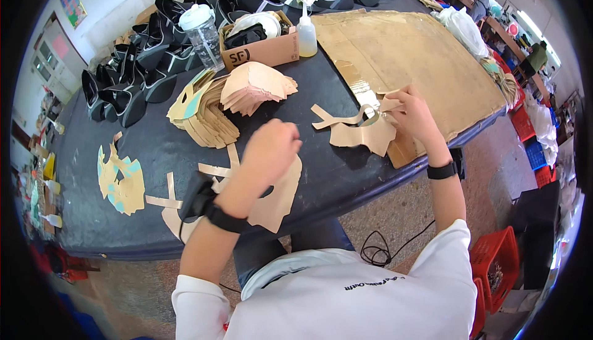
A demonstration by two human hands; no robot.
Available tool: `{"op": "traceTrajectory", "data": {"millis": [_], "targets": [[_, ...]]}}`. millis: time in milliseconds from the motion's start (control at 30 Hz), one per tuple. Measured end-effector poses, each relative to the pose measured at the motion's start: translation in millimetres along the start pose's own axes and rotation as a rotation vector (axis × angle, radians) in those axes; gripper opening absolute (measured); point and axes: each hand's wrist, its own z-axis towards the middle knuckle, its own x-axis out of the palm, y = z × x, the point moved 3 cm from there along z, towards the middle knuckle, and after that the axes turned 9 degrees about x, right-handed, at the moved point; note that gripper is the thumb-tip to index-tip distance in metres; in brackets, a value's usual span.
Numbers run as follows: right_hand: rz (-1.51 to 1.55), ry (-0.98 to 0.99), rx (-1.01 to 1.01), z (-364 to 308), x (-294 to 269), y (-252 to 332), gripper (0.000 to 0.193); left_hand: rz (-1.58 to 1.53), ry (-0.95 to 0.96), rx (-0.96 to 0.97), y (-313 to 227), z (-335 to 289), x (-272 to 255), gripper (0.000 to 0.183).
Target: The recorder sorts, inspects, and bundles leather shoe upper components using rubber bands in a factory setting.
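My right hand (411, 116) pinches the edge of a beige cut shoe-upper piece (358, 135) with strap-like ends. That piece lies partly on the dark table and partly by the cardboard edge. My left hand (270, 146) is held over the table with its fingers curled; whatever may be inside them is hidden. Under my left forearm lie more beige upper pieces (281, 195), partly covered by the arm. Beyond my left hand are two stacks of cut pieces, a tan stack (207, 114) and a pinkish stack (256, 86). A beige piece with pale green patches (123, 182) lies at the left.
A large cardboard sheet (401, 55) covers the table's right side. At the back stand a clear lidded cup (202, 36), a cardboard box (262, 52), a squeeze bottle (306, 34) and many black shoes (154, 40). A red crate (496, 266) stands on the floor at right.
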Motion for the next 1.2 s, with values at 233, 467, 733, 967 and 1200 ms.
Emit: {"op": "traceTrajectory", "data": {"millis": [233,467,733,967,1200], "targets": [[-0.303,-0.259,-0.31,16.6,-10.2,-26.3,0.027,0.253,-0.211,0.469,-81.3,30.2,86.8,0.025],[-0.239,-0.525,-0.218,23.4,-25.9,-17.4,0.022,0.286,-0.193,0.598,-71.5,21.1,79.7,0.018],[0.183,-0.082,-0.137,-12.6,-36.2,26.3,0.016,0.16,0.236,0.586,5.3,-87.4,-38.9,0.017],[-0.035,0.353,-0.228,-26.6,53.6,81.1,0.011,-0.051,0.128,0.162,5.3,-38.0,-6.4,0.022],[-0.554,-0.493,-0.587,-63.6,79.8,105.1,0.025,-0.207,-0.075,-0.204,12.3,-9.0,59.2,0.034]]}}
